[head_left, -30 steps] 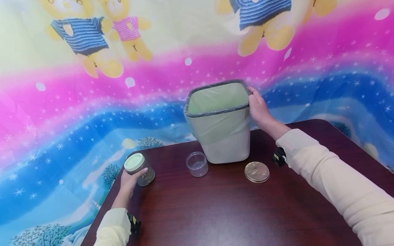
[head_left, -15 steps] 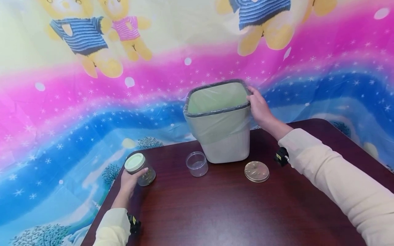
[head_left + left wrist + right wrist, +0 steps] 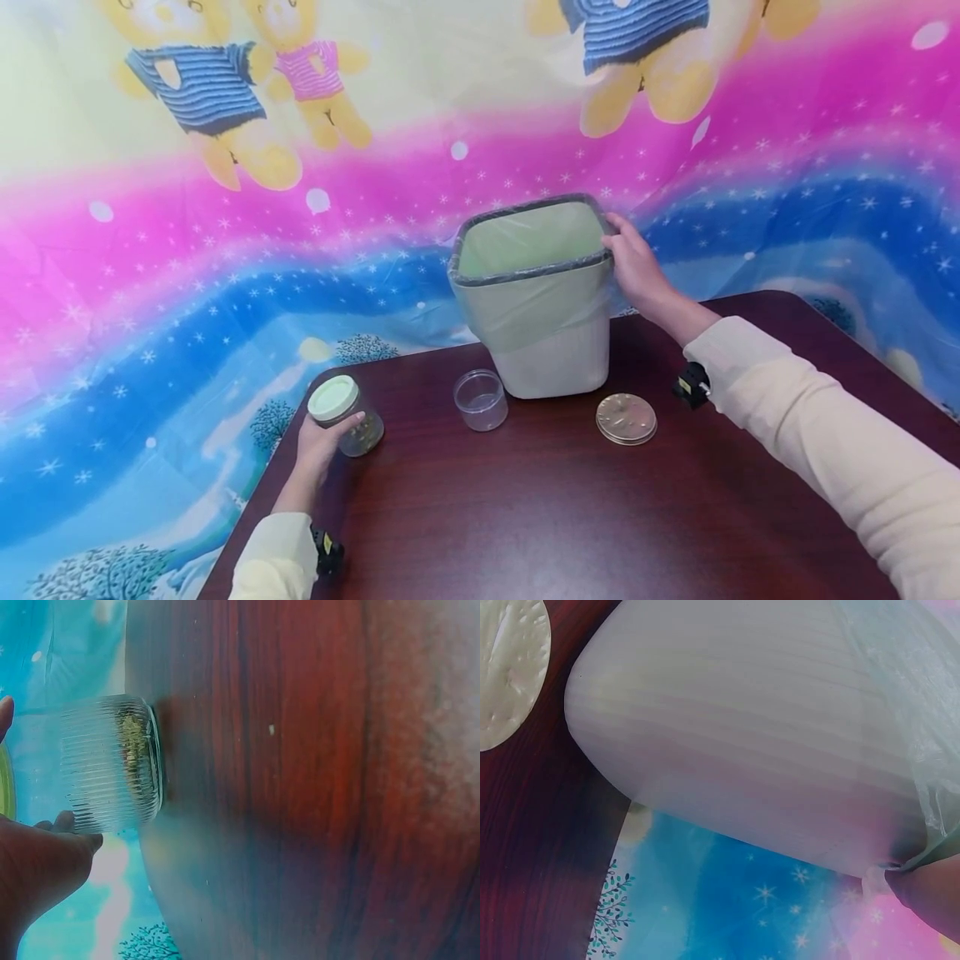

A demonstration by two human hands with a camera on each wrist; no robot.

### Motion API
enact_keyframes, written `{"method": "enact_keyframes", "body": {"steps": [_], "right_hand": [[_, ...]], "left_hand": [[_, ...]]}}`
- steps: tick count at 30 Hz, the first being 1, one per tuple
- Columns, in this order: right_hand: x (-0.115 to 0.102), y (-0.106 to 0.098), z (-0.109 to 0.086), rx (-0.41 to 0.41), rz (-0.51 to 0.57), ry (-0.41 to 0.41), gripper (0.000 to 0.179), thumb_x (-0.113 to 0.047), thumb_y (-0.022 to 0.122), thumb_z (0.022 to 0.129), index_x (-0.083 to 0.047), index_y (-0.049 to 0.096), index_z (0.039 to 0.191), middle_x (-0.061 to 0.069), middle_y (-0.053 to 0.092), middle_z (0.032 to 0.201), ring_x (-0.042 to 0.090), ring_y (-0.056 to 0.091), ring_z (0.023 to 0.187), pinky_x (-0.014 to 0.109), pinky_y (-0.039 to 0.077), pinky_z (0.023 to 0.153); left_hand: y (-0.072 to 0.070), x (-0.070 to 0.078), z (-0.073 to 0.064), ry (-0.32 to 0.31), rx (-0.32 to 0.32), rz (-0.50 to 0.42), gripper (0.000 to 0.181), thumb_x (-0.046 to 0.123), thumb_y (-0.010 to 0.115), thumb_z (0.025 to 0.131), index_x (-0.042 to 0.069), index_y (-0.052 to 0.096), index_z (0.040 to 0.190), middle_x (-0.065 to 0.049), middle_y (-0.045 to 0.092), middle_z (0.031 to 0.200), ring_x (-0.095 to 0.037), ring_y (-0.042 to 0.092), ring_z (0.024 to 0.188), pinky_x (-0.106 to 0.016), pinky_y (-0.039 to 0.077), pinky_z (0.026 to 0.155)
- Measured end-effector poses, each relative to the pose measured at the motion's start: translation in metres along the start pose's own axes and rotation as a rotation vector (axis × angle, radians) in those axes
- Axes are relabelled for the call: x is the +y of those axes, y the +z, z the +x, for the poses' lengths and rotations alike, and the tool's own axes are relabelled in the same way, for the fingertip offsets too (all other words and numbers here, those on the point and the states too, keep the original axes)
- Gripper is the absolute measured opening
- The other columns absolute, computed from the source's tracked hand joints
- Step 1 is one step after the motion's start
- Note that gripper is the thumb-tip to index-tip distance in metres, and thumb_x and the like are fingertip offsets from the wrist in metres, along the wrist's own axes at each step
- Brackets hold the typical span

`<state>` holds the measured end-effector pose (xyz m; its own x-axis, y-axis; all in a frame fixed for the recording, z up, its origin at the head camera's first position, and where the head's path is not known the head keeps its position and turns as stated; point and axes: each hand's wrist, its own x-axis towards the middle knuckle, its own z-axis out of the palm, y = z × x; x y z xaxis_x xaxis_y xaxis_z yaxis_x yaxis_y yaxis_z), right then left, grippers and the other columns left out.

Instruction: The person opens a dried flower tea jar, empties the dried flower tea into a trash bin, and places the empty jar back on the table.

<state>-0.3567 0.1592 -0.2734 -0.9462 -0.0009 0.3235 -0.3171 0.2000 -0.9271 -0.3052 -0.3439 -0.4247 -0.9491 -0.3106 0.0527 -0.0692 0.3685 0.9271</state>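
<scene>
At the table's left side my left hand [image 3: 318,442] grips a clear ribbed jar [image 3: 363,435] with a pale green lid [image 3: 333,397]. In the left wrist view, greenish dry bits [image 3: 133,742] lie at the bottom of the jar, whose base is close to the tabletop. My right hand [image 3: 633,262] holds the upper right rim of a white trash bin [image 3: 558,362], thumb at the rim. A translucent green liner [image 3: 525,308] folds over the bin's top edge under a grey rim ring [image 3: 532,275]. The right wrist view shows the bin's side, with part of that hand at the lower right.
A small clear open container [image 3: 481,404] stands left of the bin's base. To the bin's right lies a round gold lid or disc [image 3: 626,418]. All rest on a dark reddish wooden table [image 3: 480,517]. A patterned cloth backdrop [image 3: 405,183] hangs behind the table.
The left hand and the jar have shifted very slightly to the right. The right wrist and sleeve have also moved a little to the right, while the bin has stayed in place.
</scene>
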Motion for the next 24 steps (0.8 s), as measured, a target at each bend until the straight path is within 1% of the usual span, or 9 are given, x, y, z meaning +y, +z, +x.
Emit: {"method": "enact_keyframes", "body": {"steps": [2, 8, 9, 16, 22, 24], "right_hand": [[0.0, 0.0, 0.0, -0.003, 0.004, 0.006, 0.056, -0.026, 0.026, 0.104, -0.013, 0.013, 0.157, 0.005, 0.007, 0.162, 0.024, 0.012, 0.144, 0.049, 0.018, 0.112], [0.001, -0.001, 0.0, -0.005, 0.001, 0.006, 0.057, -0.027, 0.027, 0.104, -0.013, 0.012, 0.157, 0.004, 0.006, 0.162, 0.025, 0.01, 0.145, 0.05, 0.016, 0.114], [0.002, -0.001, 0.0, -0.007, -0.001, 0.004, 0.057, -0.027, 0.026, 0.104, -0.013, 0.012, 0.157, 0.004, 0.006, 0.162, 0.024, 0.007, 0.145, 0.05, 0.014, 0.114], [0.001, 0.0, -0.001, -0.008, 0.007, 0.007, 0.057, -0.026, 0.027, 0.104, -0.012, 0.012, 0.157, 0.006, 0.007, 0.162, 0.026, 0.014, 0.143, 0.051, 0.02, 0.111], [0.001, 0.0, -0.002, 0.002, 0.021, 0.01, 0.057, -0.025, 0.028, 0.104, -0.012, 0.012, 0.157, 0.007, 0.009, 0.161, 0.026, 0.017, 0.142, 0.049, 0.023, 0.109], [0.001, 0.0, -0.002, 0.002, 0.023, 0.008, 0.057, -0.025, 0.028, 0.104, -0.012, 0.012, 0.157, 0.007, 0.009, 0.161, 0.025, 0.015, 0.143, 0.048, 0.021, 0.111]], "left_hand": [[0.001, 0.0, -0.002, -0.001, -0.004, -0.005, 0.098, 0.029, 0.079, 0.083, -0.001, 0.015, 0.152, -0.025, 0.033, 0.146, -0.038, 0.03, 0.136, -0.054, 0.026, 0.11], [0.006, 0.001, -0.006, 0.0, -0.024, -0.028, 0.096, 0.029, 0.08, 0.081, -0.002, 0.021, 0.15, -0.024, 0.036, 0.144, -0.036, 0.032, 0.135, -0.052, 0.026, 0.11], [0.006, 0.001, -0.008, -0.002, -0.027, -0.029, 0.096, 0.029, 0.08, 0.081, -0.002, 0.021, 0.15, -0.024, 0.036, 0.144, -0.036, 0.032, 0.135, -0.052, 0.026, 0.11], [0.012, 0.004, -0.02, 0.006, -0.056, -0.021, 0.096, 0.028, 0.08, 0.082, 0.0, 0.02, 0.15, -0.023, 0.035, 0.145, -0.036, 0.032, 0.135, -0.054, 0.026, 0.11], [0.021, 0.008, -0.028, 0.011, -0.094, -0.042, 0.092, 0.027, 0.08, 0.082, 0.002, 0.023, 0.149, -0.021, 0.038, 0.144, -0.035, 0.033, 0.135, -0.055, 0.025, 0.11], [0.024, 0.01, -0.031, 0.012, -0.105, -0.039, 0.092, 0.027, 0.081, 0.081, 0.002, 0.024, 0.149, -0.021, 0.038, 0.144, -0.035, 0.033, 0.134, -0.055, 0.026, 0.11]]}}
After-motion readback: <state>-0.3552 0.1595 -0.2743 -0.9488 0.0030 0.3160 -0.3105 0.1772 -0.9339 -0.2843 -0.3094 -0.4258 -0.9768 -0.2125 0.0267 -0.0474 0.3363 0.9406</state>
